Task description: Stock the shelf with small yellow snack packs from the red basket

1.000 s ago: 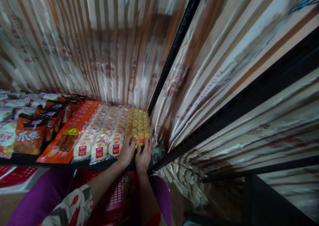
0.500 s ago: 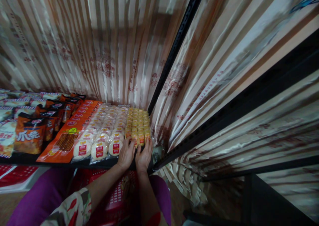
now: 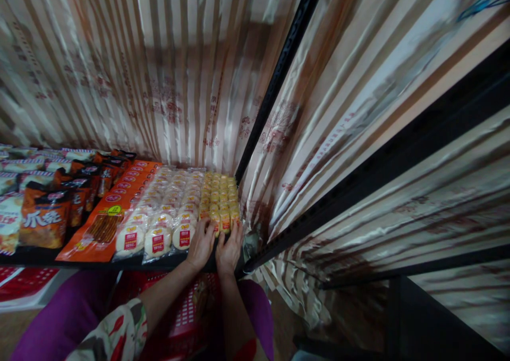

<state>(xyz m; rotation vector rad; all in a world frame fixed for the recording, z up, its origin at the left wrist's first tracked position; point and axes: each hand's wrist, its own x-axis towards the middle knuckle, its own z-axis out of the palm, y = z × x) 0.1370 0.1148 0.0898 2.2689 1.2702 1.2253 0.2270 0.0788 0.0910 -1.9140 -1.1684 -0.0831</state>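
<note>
At the right end of the black shelf, small yellow-wrapped snacks [image 3: 219,197] stand in several tight rows running back to the curtain. My left hand [image 3: 202,245] has its fingers closed against the left front of these rows. My right hand [image 3: 228,252] grips the right front corner, fingertips curled over the nearest packets. Both thumbs lie near the front face, and the fingers partly hide the front packets. Just left of my left hand are rows of round white crackers [image 3: 158,241] in clear wrappers with red labels.
Orange flat snack packs [image 3: 104,225] and orange-black bags [image 3: 44,215] fill the shelf farther left. A red plastic basket [image 3: 181,318] is below, between my knees. Black metal posts [image 3: 274,90] and striped curtains [image 3: 179,69] bound the back and right.
Both hands stay at the front of the yellow-wrapped snacks with hardly any movement. The view has shifted very slightly.
</note>
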